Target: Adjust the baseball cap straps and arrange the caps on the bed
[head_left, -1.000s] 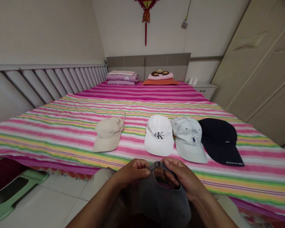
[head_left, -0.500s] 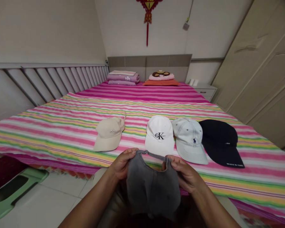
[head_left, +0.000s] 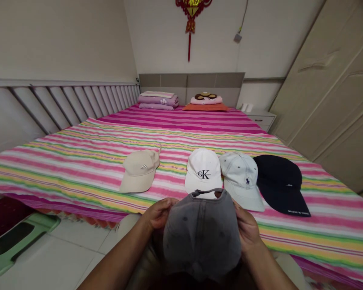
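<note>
Grey cap (head_left: 202, 237) turned since earlier: strap (head_left: 208, 191) now beyond left fingers (head_left: 165, 203) and right fingers (head_left: 242, 214), which grasp its sides. Some fingertips hidden; white cap (head_left: 203, 165) ahead, brim (head_left: 196, 185) partly covered.

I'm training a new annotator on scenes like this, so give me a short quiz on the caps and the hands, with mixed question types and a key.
1. Multiple choice: Which cap is between the left hand and the right hand?
A) the navy cap
B) the gray cap
C) the pale blue cap

2. True or false: The beige cap lies apart from the white cap.

3. Count: How many caps lie on the striped cover, leaving out the one in the hands?

Key:
1. B
2. True; a strip of the cover shows between them.
3. Four
</note>
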